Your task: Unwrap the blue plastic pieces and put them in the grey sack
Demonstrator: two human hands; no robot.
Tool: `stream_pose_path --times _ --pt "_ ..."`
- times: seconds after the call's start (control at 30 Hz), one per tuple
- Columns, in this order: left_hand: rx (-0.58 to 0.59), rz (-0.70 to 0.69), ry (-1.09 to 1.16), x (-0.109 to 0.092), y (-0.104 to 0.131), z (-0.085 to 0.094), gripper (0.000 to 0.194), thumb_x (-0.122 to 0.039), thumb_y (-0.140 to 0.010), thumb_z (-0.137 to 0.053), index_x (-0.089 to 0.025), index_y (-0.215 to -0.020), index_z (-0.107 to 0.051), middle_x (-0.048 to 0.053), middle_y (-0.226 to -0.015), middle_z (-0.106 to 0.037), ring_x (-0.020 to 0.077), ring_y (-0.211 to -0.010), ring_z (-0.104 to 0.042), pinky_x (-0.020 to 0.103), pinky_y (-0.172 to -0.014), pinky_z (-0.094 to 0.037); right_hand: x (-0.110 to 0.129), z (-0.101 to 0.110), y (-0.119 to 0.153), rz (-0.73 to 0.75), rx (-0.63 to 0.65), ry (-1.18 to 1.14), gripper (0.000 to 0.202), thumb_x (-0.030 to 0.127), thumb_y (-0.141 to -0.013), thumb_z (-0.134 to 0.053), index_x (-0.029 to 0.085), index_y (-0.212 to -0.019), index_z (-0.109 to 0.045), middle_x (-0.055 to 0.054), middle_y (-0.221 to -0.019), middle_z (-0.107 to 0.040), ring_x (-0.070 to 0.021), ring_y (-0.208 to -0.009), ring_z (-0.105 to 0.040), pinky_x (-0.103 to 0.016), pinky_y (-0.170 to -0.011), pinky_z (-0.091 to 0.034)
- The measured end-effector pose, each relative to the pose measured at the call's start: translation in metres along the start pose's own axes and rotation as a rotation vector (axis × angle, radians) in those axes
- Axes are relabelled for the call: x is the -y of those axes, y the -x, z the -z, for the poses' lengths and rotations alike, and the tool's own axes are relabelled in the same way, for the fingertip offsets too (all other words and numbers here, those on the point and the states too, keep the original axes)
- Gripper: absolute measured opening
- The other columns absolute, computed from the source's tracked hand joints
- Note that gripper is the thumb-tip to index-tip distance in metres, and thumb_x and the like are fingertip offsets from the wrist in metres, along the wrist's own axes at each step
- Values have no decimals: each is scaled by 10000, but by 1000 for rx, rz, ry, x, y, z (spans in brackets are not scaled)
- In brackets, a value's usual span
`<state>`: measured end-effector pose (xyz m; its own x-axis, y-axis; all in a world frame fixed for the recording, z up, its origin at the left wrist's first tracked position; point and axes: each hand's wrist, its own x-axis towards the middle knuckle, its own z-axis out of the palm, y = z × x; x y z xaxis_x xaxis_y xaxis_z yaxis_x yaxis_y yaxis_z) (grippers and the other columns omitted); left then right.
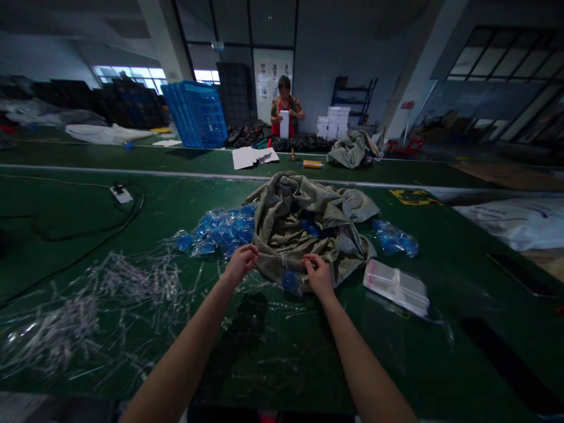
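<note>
An open grey-green cloth sack (282, 258) lies on the green table with blue items (309, 226) inside. At its near edge a blue round item in clear film (289, 281) sits between my hands. My left hand (242, 262), left of it, has its fingers pinched together; what they hold, if anything, is too small to tell. My right hand (318, 273), at the sack's front edge, has thumb and fingertips closed near the clear film; its hold is unclear. Wrapped blue items (224, 229) are heaped left of the sack, with a few more (395, 238) at its right.
Thin clear strips (132, 282) spread across the left. A stack of clear bags (396, 286) and a phone (521, 274) are at the right. Beyond stand a blue crate (194, 114), white boxes (338, 122) and a person (285, 108) holding a white box.
</note>
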<state>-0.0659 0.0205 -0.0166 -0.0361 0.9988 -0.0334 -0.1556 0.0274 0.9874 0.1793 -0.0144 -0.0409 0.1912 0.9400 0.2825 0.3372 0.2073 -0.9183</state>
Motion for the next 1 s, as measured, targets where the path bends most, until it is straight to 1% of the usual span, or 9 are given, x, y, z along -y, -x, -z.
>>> stream_pose_path --times 0.07,0.13,0.23,0.3,0.5,0.67,0.73,0.9,1.0 --pt "132 27 -142 9 5 -15 134 -203 -601 -682 -145 -722 -679 -10 -553 -606 108 -484 -521 201 -454 -373 -2 1 -3 -10 16 -8 176 324 -814 -507 200 -885 -611 -52 -820 -725 -213 -833 -667 -347 -800 -494" --pt "213 22 -248 16 6 -30 227 -236 -581 -729 -147 -789 -724 17 -659 -673 149 -628 -595 226 -557 -427 -4 2 -5 -12 38 -14 177 321 -807 -517 201 -889 -618 -48 -819 -725 -212 -837 -667 -350 -810 -492" --pt "290 11 -350 21 1 -42 289 -281 -604 -732 -149 -860 -744 30 -752 -710 169 -709 -612 251 -643 -440 -7 4 -8 -16 71 -23 181 322 -802 -527 204 -895 -628 -42 -826 -727 -207 -837 -671 -348 -813 -499" --pt "321 7 -394 24 -2 -45 265 -297 -628 -715 -139 -837 -747 36 -765 -716 167 -702 -610 258 -658 -438 -10 5 -10 -28 82 -26 191 326 -798 -534 203 -904 -634 -42 -828 -729 -205 -841 -674 -347 -813 -505" --pt "293 0 -466 32 -9 -40 244 -327 -671 -666 -117 -774 -737 41 -710 -700 160 -644 -587 256 -610 -417 -13 12 -11 -113 79 2 307 371 -765 -588 173 -984 -669 -68 -876 -742 -218 -858 -685 -370 -809 -522" --pt "308 16 -462 38 -11 -40 313 -358 -694 -659 -125 -881 -751 52 -781 -716 163 -664 -594 254 -606 -415 -10 16 -6 -182 102 57 254 351 -686 -674 155 -841 -723 -78 -808 -745 -232 -771 -695 -365 -737 -530" --pt "324 27 -461 40 -12 -42 330 -358 -694 -659 -120 -902 -751 48 -770 -714 151 -625 -574 250 -584 -403 -11 15 -5 -197 115 70 228 333 -662 -687 154 -797 -729 -72 -757 -742 -226 -720 -693 -350 -696 -529" --pt "329 25 -484 46 -16 -48 285 -353 -664 -670 -106 -777 -754 15 -600 -649 114 -500 -476 237 -508 -326 -19 12 -7 -179 121 96 235 356 -661 -659 159 -776 -717 -48 -718 -730 -204 -680 -676 -321 -655 -515" --pt "286 1 -483 47 -17 -47 266 -344 -664 -658 -102 -738 -742 17 -598 -642 125 -531 -501 240 -531 -343 -24 13 -9 -143 103 126 243 378 -681 -629 163 -768 -701 -40 -718 -720 -196 -692 -663 -315 -669 -504"
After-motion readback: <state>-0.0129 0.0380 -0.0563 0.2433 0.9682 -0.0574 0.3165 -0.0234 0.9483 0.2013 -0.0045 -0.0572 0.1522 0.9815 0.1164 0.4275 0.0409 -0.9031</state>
